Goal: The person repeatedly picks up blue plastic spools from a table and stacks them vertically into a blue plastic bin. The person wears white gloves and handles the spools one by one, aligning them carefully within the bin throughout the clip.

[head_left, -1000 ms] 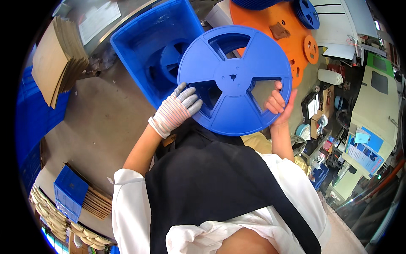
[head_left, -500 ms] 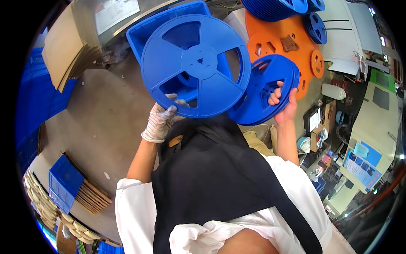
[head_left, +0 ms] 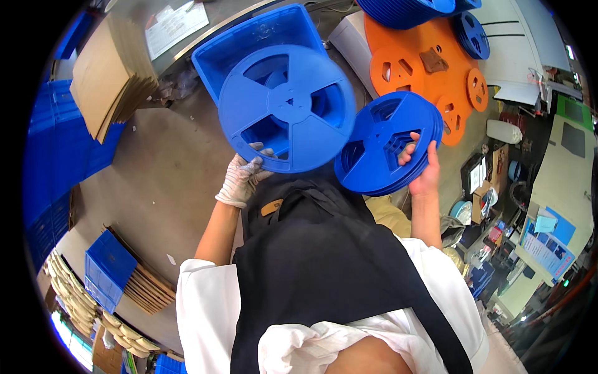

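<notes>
A large blue plastic reel [head_left: 314,138] with wide cut-out windows faces up in front of me. My left hand [head_left: 243,177], in a pale striped glove, is closed on its lower left rim. Bare, my right hand [head_left: 422,168] grips the right edge of a stack of blue reels [head_left: 381,134], with fingers curled through a window of the stack. The single reel and the stack sit side by side, their rims close together. Behind the single reel stands a blue bin [head_left: 258,36]; blue round shapes show through the windows, partly hidden.
Orange round panels [head_left: 398,47] with slots stand at the far right, with more blue reels [head_left: 405,9] beyond them. Cardboard sheets [head_left: 103,78] lean at the far left. Blue crates [head_left: 111,265] and flattened cartons stand on the floor at left. A beige machine [head_left: 557,181] is at right.
The single reel has tilted and moved slightly away from me, uncovering more of the bin. The stack has turned to face me a little more. Both hands keep their grip.
</notes>
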The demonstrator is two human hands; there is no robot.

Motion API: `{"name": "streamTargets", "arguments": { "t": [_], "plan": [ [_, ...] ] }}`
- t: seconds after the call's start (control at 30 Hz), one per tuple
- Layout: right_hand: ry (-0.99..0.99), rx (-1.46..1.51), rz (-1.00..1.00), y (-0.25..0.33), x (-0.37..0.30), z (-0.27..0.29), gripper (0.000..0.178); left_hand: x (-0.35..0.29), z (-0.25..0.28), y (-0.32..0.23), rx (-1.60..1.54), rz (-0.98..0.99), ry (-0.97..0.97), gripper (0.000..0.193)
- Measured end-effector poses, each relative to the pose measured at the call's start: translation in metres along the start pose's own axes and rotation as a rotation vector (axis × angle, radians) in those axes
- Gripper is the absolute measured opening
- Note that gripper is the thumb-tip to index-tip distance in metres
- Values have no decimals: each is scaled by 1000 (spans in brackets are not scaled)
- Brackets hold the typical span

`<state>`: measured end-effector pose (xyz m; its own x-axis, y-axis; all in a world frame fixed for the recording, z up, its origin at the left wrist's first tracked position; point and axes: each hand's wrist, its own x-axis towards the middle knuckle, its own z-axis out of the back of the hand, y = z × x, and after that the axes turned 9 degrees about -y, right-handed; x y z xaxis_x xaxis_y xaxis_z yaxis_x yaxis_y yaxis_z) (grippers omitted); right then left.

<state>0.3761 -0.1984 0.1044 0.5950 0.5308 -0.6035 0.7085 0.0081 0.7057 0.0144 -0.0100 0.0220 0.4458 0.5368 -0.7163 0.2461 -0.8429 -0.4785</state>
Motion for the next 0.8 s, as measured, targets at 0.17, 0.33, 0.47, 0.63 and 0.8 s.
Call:
{"name": "streamTargets", "arguments": {
  "t": [0.17, 0.33, 0.47, 0.63, 0.8],
  "plan": [
    [-157, -173, 37, -17, -8, 3, 40, 54, -7, 16, 387, 49, -136, 35],
    [-202, -176, 45, -19, -18, -1, 39, 120, -15, 58, 512, 198, -368, 58],
    [-196, -132, 116, -10, -22, 11, 46, 119, -30, 63, 1157, -6, -352, 77],
    [38, 239, 74, 20, -15, 37, 56, 74, -48, 45, 1547, -927, 170, 90],
    [383, 617, -103, 24, -5, 39, 60, 26, -106, 11, 1671, -1463, 692, 57]
  ]
}}
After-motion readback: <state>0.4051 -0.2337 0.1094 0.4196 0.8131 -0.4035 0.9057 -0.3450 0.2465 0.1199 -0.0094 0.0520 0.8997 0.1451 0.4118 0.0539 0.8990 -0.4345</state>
